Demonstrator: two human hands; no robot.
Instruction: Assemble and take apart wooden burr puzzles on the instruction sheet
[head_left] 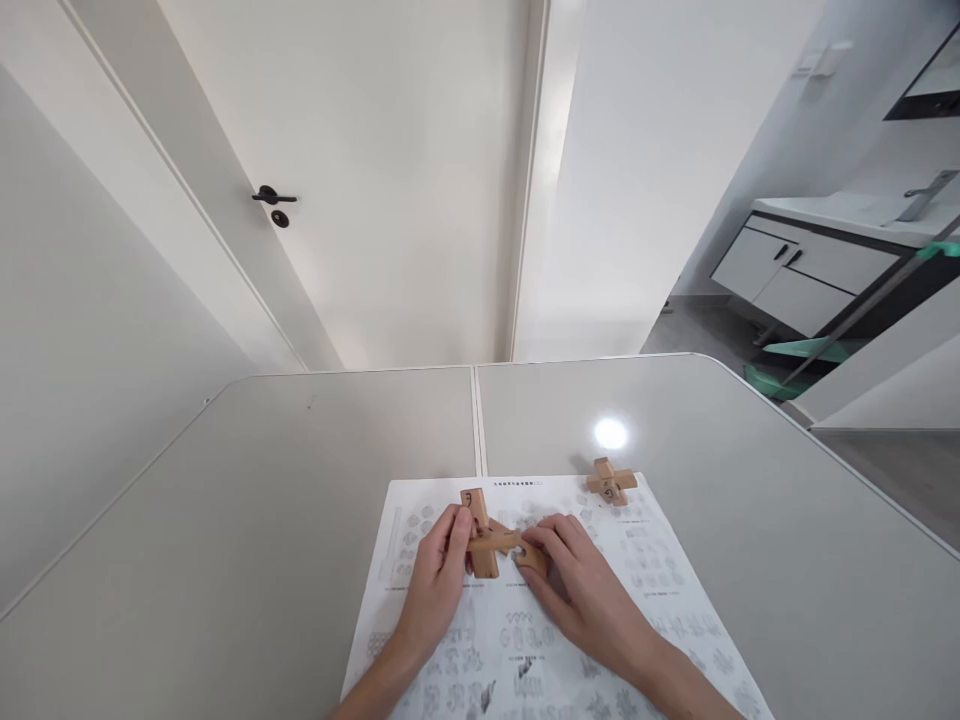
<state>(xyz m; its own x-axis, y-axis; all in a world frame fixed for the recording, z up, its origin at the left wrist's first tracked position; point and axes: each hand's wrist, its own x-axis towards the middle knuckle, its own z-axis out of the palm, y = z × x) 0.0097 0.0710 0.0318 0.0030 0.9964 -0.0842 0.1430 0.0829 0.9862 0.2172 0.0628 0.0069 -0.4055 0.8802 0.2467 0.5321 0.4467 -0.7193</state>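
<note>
– Nearest item?
– A printed sheet (pixel 444 491) on a grey table (pixel 187 520), the person's forearms crossing its near part.
– State of each grip?
– Left hand (pixel 439 560): closed on a wooden assembly (pixel 487 542), thumb uppermost. Right hand (pixel 581 570): thumb and fingers pinching a notched wooden piece (pixel 533 557). Whether that piece touches the assembly cannot be told.
– Assembly's position?
– Above the sheet's far half, between the hands.
– Beyond?
– A wooden cross (pixel 611 482), dark-marked, at the sheet's far right corner, apart from both hands. Past the table: a pale door (pixel 405 180) with a black handle (pixel 274 197); rightward, a white cabinet (pixel 814 265).
</note>
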